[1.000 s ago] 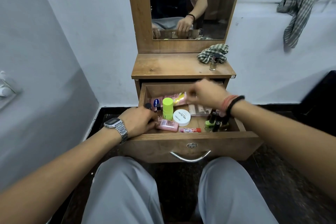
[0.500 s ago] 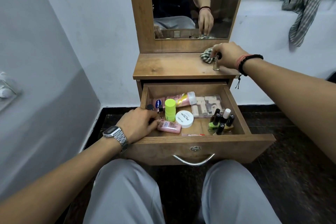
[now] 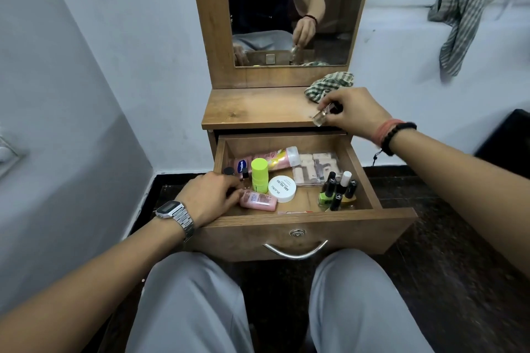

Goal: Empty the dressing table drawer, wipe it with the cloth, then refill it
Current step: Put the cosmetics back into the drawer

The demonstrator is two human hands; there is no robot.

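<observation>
The drawer (image 3: 301, 226) is pulled out over the person's knees and is far from empty, so this reads as the emptying stage. The right hand (image 3: 354, 112) holds a small glass bottle (image 3: 321, 117) tilted at the front right of the counter (image 3: 258, 109), its fingers (image 3: 329, 100) curled round the cap end. Whether the bottle touches the wood I cannot tell. Placing it there makes sense: the counter is the nearest flat spot above the drawer, and things parked on it are easy to put back later.

The cloth (image 3: 329, 86) lies bunched at the back right of the counter, just behind that hand (close enough to grab once the drawer is bare).

The left hand (image 3: 209, 195) rests on the drawer's front left corner, fingers loosely bent onto a pink bottle (image 3: 259, 200) lying on its side. It looks about to take it, though a firm grip is not plain.

Inside the drawer also sit a green stick (image 3: 259, 173) upright, a white jar (image 3: 282, 188), a pink tube (image 3: 266, 159) along the back, a clear packet (image 3: 317, 169), and a cluster of about 5 polish bottles (image 3: 339, 190) at the right. Those upright bottles could tip if lifted carelessly, so taking them 1 or 2 at a time seems wise.
</observation>
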